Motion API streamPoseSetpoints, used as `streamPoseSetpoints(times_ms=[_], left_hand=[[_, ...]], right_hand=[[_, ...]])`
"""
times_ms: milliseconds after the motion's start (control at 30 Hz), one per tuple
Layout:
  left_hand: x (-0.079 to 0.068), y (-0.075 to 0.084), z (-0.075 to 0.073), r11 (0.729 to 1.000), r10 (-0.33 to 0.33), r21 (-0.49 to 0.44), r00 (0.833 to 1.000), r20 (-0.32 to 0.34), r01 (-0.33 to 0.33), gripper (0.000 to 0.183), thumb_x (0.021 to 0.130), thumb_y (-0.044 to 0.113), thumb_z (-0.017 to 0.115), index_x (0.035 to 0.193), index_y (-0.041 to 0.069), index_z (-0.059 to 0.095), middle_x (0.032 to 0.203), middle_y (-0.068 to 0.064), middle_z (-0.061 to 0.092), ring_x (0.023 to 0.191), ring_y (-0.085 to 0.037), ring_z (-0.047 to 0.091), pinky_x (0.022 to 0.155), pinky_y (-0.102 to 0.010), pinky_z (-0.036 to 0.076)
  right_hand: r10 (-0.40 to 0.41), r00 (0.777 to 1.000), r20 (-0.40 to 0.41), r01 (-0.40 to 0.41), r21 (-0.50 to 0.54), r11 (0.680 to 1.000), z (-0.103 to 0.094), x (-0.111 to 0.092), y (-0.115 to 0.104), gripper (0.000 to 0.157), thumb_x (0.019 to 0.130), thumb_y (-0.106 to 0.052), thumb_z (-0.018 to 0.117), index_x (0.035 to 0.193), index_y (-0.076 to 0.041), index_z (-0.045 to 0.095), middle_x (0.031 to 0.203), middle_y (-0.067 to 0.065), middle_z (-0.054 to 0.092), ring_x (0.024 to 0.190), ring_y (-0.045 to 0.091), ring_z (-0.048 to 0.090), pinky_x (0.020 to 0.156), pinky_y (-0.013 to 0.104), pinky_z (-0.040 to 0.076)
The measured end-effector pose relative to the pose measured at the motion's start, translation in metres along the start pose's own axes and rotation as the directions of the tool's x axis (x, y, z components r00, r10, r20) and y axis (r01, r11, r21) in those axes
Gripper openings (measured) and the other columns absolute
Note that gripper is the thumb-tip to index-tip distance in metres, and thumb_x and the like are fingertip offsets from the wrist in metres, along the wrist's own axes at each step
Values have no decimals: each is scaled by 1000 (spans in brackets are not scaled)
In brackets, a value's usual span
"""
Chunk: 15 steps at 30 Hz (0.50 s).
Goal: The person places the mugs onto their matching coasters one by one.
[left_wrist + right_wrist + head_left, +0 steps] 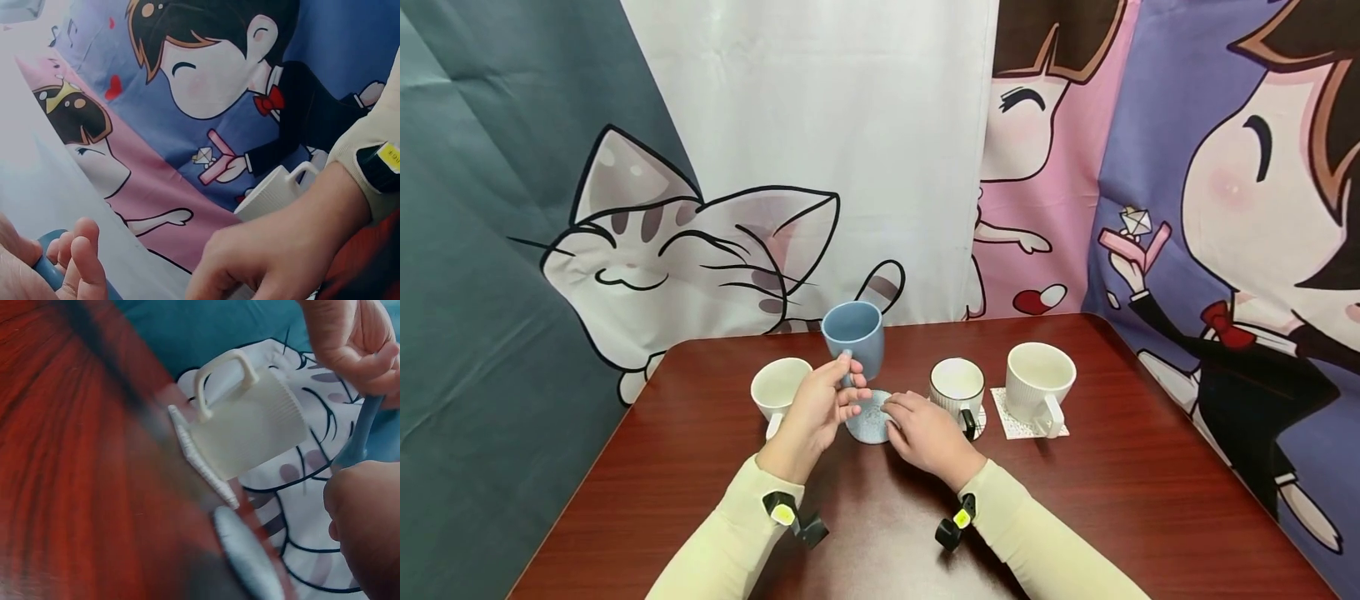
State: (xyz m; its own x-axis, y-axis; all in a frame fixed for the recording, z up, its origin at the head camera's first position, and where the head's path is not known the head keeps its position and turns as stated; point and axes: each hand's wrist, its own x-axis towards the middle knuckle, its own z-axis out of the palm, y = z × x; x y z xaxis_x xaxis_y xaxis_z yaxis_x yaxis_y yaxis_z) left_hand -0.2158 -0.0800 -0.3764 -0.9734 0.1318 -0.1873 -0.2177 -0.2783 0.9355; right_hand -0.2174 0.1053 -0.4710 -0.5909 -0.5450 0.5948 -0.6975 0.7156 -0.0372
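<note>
My left hand (823,400) grips the handle of a blue mug (859,337) between thumb and fingers. The mug is held upright, raised above the table behind a round grey-blue coaster (868,423). My right hand (928,437), palm down with fingers slightly bent, is over the coaster's right edge; whether it touches cannot be told. In the left wrist view, a bit of the blue mug (49,270) shows behind the left fingers. The right wrist view has the coaster (247,556) lying below the right hand (369,525).
Left of the coaster stands a cream mug (778,385), partly behind my left hand; a white coaster (200,465) lies under it. Rightward are a black-rimmed white mug (957,385) and a larger ribbed white mug (1037,379) on a square coaster (1013,427). A cartoon curtain (820,108) hangs behind the table (1097,500).
</note>
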Motion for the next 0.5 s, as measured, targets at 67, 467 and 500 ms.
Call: streamPoseSetpoints(times_ms=[67, 467, 500], left_hand=[[-2, -2, -2, 1000, -13, -2, 1000, 6, 13, 28, 108, 29, 48, 95, 8, 60, 78, 0, 60, 66, -11, 67, 54, -22, 47], [-2, -19, -15, 998, -30, 51, 999, 20, 29, 30, 109, 27, 45, 92, 8, 60, 78, 0, 61, 67, -11, 67, 53, -21, 48], [-2, -21, -15, 998, -30, 55, 999, 21, 29, 30, 109, 27, 45, 92, 8, 60, 79, 0, 61, 67, -11, 67, 53, -21, 48]], right_hand=[[20, 1000, 18, -21, 22, 1000, 5, -4, -1, 24, 89, -13, 71, 110, -3, 74, 110, 9, 73, 107, 24, 69, 100, 40, 51], [72, 994, 87, -78, 62, 995, 29, -24, 6, 20, 92, -16, 68, 107, -7, 78, 110, 6, 74, 105, 19, 70, 90, 37, 56], [74, 993, 88, -80, 66, 995, 30, -25, 6, 20, 92, -15, 68, 106, -7, 78, 109, 6, 74, 105, 19, 70, 89, 37, 56]])
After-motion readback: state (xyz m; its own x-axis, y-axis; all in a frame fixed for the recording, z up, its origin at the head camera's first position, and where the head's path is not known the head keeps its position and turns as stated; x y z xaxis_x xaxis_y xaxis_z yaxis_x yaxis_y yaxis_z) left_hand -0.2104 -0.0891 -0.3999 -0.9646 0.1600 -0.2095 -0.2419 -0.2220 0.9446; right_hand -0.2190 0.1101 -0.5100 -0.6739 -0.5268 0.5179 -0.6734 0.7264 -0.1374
